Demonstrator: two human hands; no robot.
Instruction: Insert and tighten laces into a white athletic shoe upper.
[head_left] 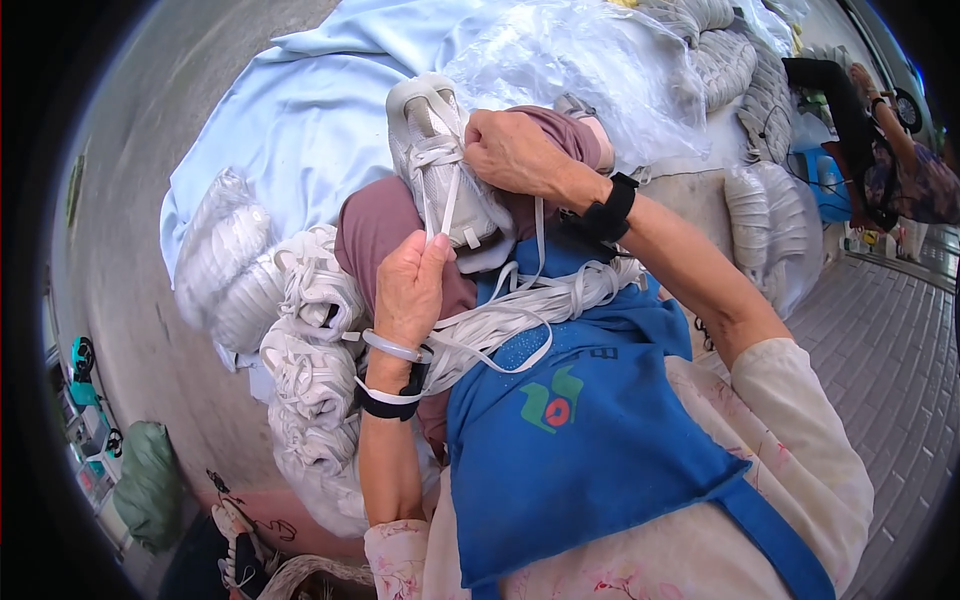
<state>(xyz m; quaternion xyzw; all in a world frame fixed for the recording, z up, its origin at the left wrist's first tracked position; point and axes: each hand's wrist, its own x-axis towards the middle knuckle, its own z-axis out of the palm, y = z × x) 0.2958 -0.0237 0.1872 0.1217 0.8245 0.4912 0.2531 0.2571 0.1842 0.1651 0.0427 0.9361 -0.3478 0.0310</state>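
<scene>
A pale grey-white sneaker (403, 108) rests on my lap between my knees, its white lace (437, 155) partly threaded across the tongue. My left hand (408, 285) pinches a length of that lace between thumb and fingertips, just left of the shoe's heel. At the shoe's right side my right hand (515, 152) is closed, knuckles up; its fingertips are hidden, so what it grips is hard to see. A thick bundle of loose white laces (585, 290) lies across my lap over a blue apron (590, 450).
Several white sneakers (315, 375) are stacked by my left leg, beside plastic-wrapped shoes (225, 250). A light blue cloth (290, 110) and clear plastic sheeting (590, 70) spread ahead. More wrapped shoes (770, 230) stand at right. Another person's arm (890, 130) shows at the far right.
</scene>
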